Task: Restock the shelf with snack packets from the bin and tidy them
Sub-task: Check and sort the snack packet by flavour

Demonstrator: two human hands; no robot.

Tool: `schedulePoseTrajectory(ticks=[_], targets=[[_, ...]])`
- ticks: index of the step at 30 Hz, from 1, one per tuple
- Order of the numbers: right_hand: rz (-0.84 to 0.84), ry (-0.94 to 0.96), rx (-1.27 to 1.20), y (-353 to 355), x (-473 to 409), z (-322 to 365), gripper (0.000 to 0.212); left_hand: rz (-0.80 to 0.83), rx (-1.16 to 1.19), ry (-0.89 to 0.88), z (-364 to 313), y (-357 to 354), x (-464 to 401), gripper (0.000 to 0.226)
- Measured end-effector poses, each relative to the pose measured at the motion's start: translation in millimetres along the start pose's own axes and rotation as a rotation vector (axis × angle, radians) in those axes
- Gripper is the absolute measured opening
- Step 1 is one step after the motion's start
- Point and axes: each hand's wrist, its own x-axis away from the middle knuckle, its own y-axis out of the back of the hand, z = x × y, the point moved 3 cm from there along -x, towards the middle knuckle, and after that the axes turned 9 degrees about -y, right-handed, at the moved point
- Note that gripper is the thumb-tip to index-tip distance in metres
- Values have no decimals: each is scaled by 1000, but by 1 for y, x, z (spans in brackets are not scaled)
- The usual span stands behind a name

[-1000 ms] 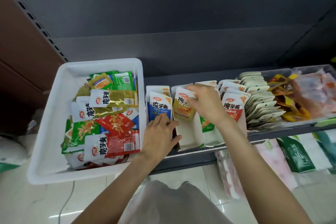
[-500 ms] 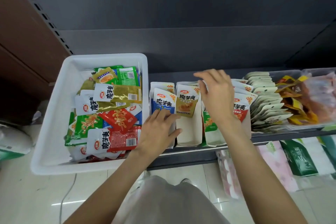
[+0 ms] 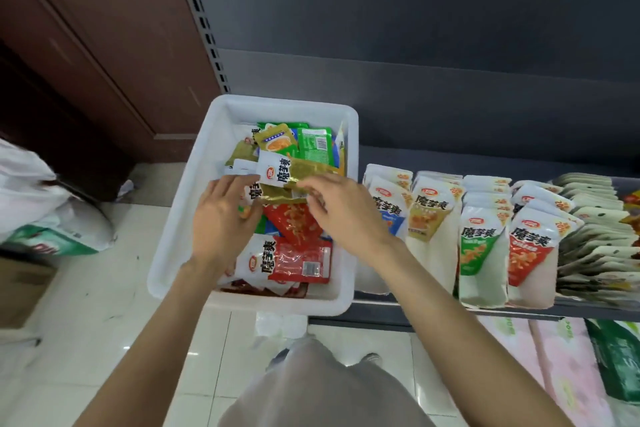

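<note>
Both hands are down in the white bin point(image 3: 194, 218), which sits at about 9 o'clock of the stocked shelf point(image 3: 450, 308), its right wall touching the shelf's first row. The left hand point(image 3: 221, 222) lies over the loose packets with its fingers fairly straight, its grip wide and holding nothing that shows. The right hand point(image 3: 343, 215) pinches the lower edge of a gold packet point(image 3: 298, 177) lying across the top of the pile, at 12 o'clock of both hands. A red packet point(image 3: 294, 222) lies between the two hands. On the shelf, rows of upright packets point(image 3: 481, 239) stand in white trays at 3 o'clock of the bin.
</note>
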Motion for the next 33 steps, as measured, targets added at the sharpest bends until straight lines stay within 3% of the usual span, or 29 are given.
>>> schedulePoseTrajectory(ticks=[4, 7, 9, 12, 15, 17, 19, 21, 24, 29, 31, 33], targets=[[165, -90, 275, -57, -51, 0, 52, 253, -34, 19, 17, -13, -6, 40], [235, -207, 396, -80, -65, -14, 70, 301, -57, 42, 20, -18, -4, 45], [215, -211, 418, -87, -62, -16, 67, 292, -57, 32, 22, -19, -3, 45], [71, -30, 496, -75, -52, -5, 43, 272, -25, 45, 25, -20, -3, 49], [-319, -97, 273, -35, -46, 2, 23, 199, 160, 161, 21, -11, -7, 63], [-493, -356, -191, -7, -34, -5, 10, 122, 431, 315, 12, 2, -13, 60], [-392, -518, -729, 3, -23, -6, 14, 123, 782, 457, -2, 13, -17, 48], [-309, -570, -994, 8, -10, -2, 12, 213, 1066, 518, -21, 20, -19, 36], [-310, -567, -1070, 16, 9, -1, 16, 293, 1202, 470, -46, 29, -18, 29], [-371, -545, -1164, 38, 42, -21, 42, 389, 1116, 243, -84, 25, -18, 33], [-406, -519, -1105, 58, 62, -35, 48, 417, 1035, 128, -102, 17, -18, 35], [-409, -490, -891, 81, 82, -53, 44, 446, 976, 29, -124, 7, -18, 38]])
